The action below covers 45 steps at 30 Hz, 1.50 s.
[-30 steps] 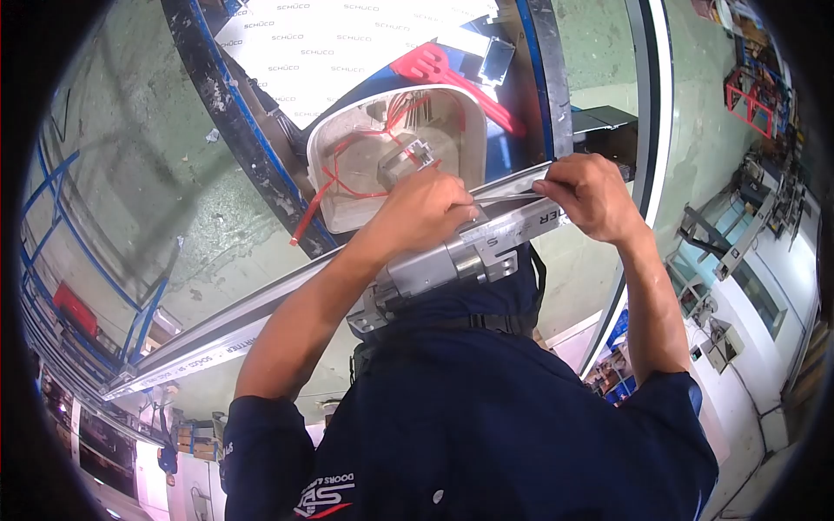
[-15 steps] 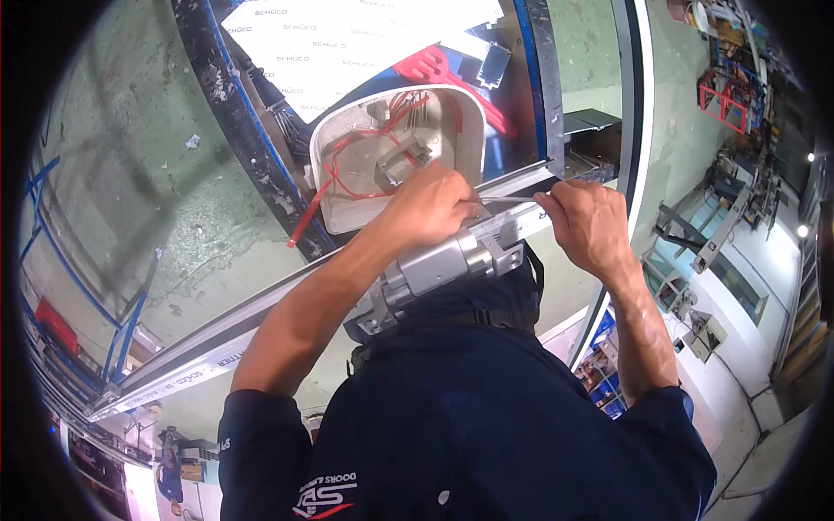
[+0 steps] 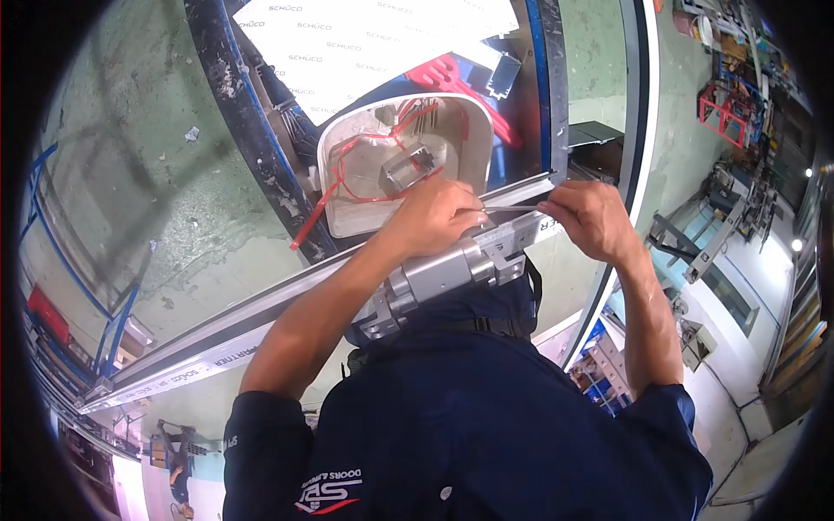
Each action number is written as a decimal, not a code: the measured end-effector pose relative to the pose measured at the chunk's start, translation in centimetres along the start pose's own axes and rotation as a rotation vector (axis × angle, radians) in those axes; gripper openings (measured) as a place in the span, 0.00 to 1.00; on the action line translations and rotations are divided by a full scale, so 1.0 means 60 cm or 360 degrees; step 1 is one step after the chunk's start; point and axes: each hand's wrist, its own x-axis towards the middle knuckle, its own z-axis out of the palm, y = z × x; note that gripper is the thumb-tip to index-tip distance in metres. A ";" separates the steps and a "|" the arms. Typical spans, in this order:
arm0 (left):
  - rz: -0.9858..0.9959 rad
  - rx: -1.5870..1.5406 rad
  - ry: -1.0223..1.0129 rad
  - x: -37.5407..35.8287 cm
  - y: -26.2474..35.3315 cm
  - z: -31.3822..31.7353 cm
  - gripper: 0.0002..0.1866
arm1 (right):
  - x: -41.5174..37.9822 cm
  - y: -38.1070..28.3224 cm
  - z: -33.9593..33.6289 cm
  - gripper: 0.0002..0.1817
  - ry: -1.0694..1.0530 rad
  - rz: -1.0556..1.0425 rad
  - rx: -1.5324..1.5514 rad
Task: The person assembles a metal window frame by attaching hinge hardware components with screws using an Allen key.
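A thin grey metal rod (image 3: 512, 208) spans the gap between my two hands. My left hand (image 3: 441, 217) is closed with its fingertips around the rod's left end, just above a silver door hinge (image 3: 434, 273). My right hand (image 3: 591, 217) pinches the other end between thumb and fingers. The hinge lies along the near side of a long aluminium profile (image 3: 187, 372) covered with printed film. Beyond my left hand, a white plastic tub (image 3: 489, 148) contains a silver metal block (image 3: 407, 168), red strips (image 3: 340, 165) and several small metal pieces.
White printed sheets (image 3: 339, 48) and a red glove-shaped item (image 3: 447, 78) lie behind the tub. A dark-edged frame member (image 3: 641, 113) runs past my right hand. At lower left, another person (image 3: 180, 484) is in the distance.
The view has shifted slightly, and the tub and sheets appear a little farther right. Both hands still hold the rod, now nearly level. More of the silver block shows beyond my left hand.
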 end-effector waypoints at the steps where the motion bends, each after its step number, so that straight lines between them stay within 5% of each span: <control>1: -0.0010 -0.0020 0.0021 0.000 0.000 -0.001 0.12 | 0.005 0.005 -0.003 0.14 -0.0005 -0.0021 0.0023; 11: -0.0117 -0.0043 0.0015 0.009 0.005 -0.009 0.12 | 0.018 0.025 0.044 0.09 0.0070 0.0034 0.0076; 45: -0.0271 0.0524 -0.0123 0.012 0.012 -0.008 0.10 | 0.047 0.096 0.075 0.17 -0.0102 0.0175 0.0195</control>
